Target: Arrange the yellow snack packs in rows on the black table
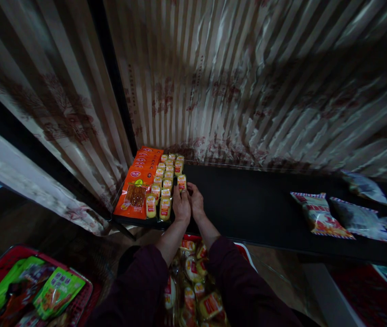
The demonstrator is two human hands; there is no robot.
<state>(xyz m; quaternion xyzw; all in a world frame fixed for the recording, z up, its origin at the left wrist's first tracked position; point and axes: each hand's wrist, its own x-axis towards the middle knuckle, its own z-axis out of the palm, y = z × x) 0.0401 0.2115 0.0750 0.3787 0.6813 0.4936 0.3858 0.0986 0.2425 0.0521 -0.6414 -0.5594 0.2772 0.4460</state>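
My left hand (181, 206) and my right hand (196, 200) are close together over the black shelf (237, 195). A small yellow wrapped snack cake (181, 181) with a red label stands at their fingertips. The fingers of my left hand close on its near side, and the bent fingers of my right hand are at its right side. Partly covered by my hands, its lower end does not show fully. Just left of it, more wrapped snack cakes (165, 209) stand in rows. Beside these rows, orange snack packets (135, 193) overlap in a column.
Under my arms stands a basket of wrapped cakes (210, 305). A red basket (89, 290) with green snack bags (57, 290) is at lower left. Several chip bags (322, 215) lie on the shelf's right. A striped curtain (186, 81) hangs behind, near a dark post (111, 63).
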